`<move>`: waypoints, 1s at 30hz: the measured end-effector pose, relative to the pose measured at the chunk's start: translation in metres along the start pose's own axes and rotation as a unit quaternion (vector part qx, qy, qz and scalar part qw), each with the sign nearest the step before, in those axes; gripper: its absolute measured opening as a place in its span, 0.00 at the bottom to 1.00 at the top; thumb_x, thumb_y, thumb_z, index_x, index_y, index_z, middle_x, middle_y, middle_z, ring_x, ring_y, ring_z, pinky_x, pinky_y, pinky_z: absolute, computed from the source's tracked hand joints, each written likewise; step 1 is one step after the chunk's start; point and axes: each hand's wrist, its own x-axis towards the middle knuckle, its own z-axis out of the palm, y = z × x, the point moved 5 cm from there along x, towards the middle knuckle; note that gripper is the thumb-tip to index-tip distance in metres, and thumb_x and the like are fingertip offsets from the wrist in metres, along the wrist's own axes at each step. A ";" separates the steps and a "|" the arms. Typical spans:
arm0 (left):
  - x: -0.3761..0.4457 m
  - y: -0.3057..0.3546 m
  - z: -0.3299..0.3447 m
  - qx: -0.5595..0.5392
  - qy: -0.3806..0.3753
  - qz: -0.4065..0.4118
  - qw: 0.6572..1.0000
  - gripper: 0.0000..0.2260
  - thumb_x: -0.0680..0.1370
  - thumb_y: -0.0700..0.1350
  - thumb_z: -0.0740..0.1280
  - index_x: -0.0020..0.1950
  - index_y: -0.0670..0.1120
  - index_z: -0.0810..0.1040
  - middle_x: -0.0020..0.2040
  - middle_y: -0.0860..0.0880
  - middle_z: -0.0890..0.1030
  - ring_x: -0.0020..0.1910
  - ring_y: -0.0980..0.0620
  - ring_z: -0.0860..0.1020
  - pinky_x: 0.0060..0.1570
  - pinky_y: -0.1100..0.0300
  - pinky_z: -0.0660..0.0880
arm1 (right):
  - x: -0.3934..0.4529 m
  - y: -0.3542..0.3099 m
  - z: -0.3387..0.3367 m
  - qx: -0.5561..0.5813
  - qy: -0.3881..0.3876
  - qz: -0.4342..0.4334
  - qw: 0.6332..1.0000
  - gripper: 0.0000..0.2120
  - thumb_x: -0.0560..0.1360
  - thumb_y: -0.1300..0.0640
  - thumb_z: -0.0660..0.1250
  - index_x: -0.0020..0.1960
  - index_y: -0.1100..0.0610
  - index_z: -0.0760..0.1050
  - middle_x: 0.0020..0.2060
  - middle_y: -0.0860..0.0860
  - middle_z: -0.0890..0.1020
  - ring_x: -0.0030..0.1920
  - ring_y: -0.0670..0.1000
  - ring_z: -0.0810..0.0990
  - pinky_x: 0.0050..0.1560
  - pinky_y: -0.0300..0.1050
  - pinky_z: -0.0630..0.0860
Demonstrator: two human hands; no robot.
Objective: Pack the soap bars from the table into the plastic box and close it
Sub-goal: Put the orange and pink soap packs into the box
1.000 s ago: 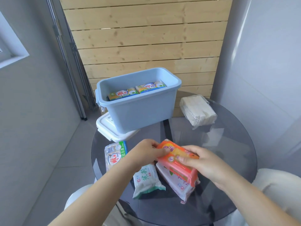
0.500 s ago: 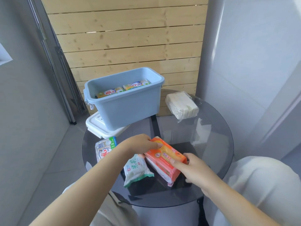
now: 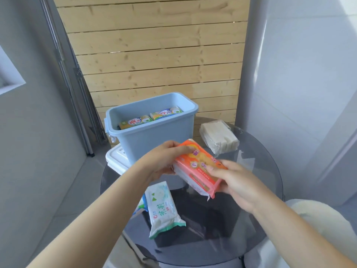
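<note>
Holding orange plastic-wrapped soap pack [image 3: 199, 167] in both grips, left hand [image 3: 164, 161] and right hand [image 3: 233, 182], above round dark glass worktop [image 3: 257, 171] (open blue plastic box [image 3: 154, 132] just behind).

Round glass table [image 3: 257, 227] — blue box [image 3: 154, 140], white lid [image 3: 116, 160], wrapped soaps [image 3: 163, 207].

two hands [image 3: 162, 161] [image 3: 237, 182] — six soap packs [image 3: 199, 167], one box [image 3: 154, 130], one lid [image 3: 116, 159]
</note>
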 end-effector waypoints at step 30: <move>0.081 0.035 -0.169 -0.232 0.160 -0.179 0.943 0.15 0.76 0.44 0.66 0.62 0.42 0.74 0.56 0.39 0.82 0.52 0.39 0.81 0.55 0.41 0.76 | 0.235 -0.126 0.125 -0.188 -0.248 0.096 0.946 0.16 0.77 0.56 0.61 0.61 0.65 0.72 0.48 0.60 0.82 0.43 0.57 0.82 0.43 0.51 0.80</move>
